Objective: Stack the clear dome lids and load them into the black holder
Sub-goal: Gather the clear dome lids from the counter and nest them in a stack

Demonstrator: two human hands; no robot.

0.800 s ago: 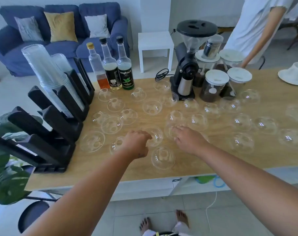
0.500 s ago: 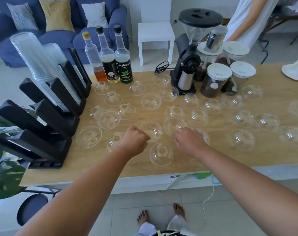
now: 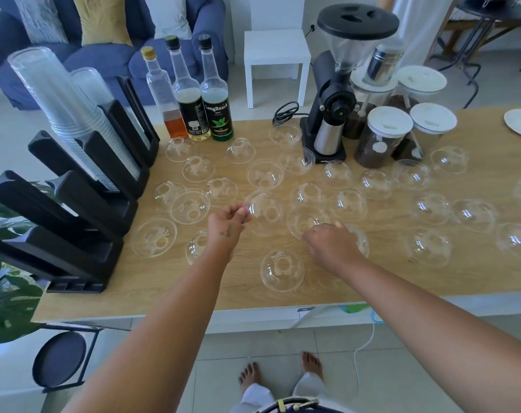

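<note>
Bright, diffuse daylight fills the scene, with white glints on the clear dome lids (image 3: 429,208) and only soft, faint shadows on the wooden table (image 3: 387,278). Wide-angle distortion bows the table edge and stretches the forearms toward the lower corners. Slight softness blurs the plant leaves (image 3: 6,296) at left.

On the wooden table (image 3: 283,296), right of the black holder (image 3: 83,204), the left hand (image 3: 226,225) pinches the rim of a tilted clear dome lid (image 3: 263,211) while the right hand (image 3: 330,247) grips another lid (image 3: 305,220) just beside it, among many scattered lids.
</note>
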